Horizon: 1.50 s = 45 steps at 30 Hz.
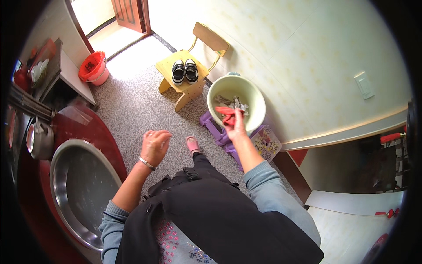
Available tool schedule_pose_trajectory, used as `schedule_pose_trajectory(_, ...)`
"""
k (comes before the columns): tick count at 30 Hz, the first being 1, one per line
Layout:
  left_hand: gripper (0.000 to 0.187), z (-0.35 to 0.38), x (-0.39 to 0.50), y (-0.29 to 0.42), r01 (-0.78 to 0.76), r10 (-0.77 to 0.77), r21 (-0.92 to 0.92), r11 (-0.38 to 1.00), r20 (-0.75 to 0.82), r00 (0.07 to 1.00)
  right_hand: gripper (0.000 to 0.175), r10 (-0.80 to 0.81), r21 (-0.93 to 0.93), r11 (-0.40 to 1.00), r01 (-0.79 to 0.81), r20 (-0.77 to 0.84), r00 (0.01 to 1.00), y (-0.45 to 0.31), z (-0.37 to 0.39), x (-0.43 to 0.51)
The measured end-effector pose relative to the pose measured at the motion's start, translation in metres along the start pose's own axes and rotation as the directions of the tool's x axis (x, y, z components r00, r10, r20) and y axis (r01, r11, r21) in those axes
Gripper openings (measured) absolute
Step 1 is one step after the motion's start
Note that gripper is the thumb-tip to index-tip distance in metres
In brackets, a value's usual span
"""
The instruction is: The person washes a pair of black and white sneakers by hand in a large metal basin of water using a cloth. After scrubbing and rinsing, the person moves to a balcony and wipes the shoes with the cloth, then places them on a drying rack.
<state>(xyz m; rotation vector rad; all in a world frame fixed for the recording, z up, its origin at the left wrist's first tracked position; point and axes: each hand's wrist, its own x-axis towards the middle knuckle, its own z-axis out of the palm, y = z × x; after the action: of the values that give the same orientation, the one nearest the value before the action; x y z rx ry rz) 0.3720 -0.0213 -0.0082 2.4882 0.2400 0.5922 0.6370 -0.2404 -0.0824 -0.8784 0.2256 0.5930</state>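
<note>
My right hand (236, 127) grips a wrung red cloth (228, 114) over the near side of a pale green plastic tub (257, 95). Inside the tub lie whitish and greyish crumpled cloths (234, 101). The tub rests on a purple plastic stool (212, 127). My left hand (155, 147), fingers loosely curled and holding nothing, hangs in the air above the grey floor. To its lower left, a large metal basin (89, 191) with greyish water stands on a dark red round surface (99, 128).
A yellow wooden chair (161, 66) holds black-and-white shoes (184, 72). A red bucket (99, 71) stands near the open door (128, 15). A metal pot (43, 138) is beside the basin. A wall (306, 66) borders the tub's right side.
</note>
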Motion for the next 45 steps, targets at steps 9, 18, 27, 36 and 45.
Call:
schedule_pose_trajectory(9,0.029,0.078,0.142,-0.030,0.310,-0.180,-0.153,0.938,0.547,0.817,0.025,0.323,0.105,0.944,-0.314,-0.500,0.804,-0.005,-0.074,0.136)
schedule_pose_trajectory(18,0.033,0.169,0.184,-0.080,0.170,-0.169,0.062,0.983,0.658,0.733,0.033,0.032,-0.925,-0.379,-0.021,-0.035,0.999,0.009,-0.079,0.203)
schedule_pose_trajectory(27,0.026,0.195,0.191,-0.092,0.417,-0.245,-0.064,0.907,0.726,0.643,0.038,0.047,-0.854,-0.424,-0.303,-0.355,0.934,0.038,-0.110,0.220)
schedule_pose_trajectory(36,0.026,0.212,0.207,-0.091,0.375,-0.174,-0.083,0.923,0.780,0.602,0.037,-0.204,-0.828,-0.435,0.353,0.473,0.857,0.003,-0.104,0.274)
schedule_pose_trajectory(45,0.025,0.206,0.214,-0.095,0.369,-0.189,-0.040,0.929,0.804,0.564,0.029,0.066,-0.764,-0.641,0.077,0.045,0.997,0.067,-0.091,0.294)
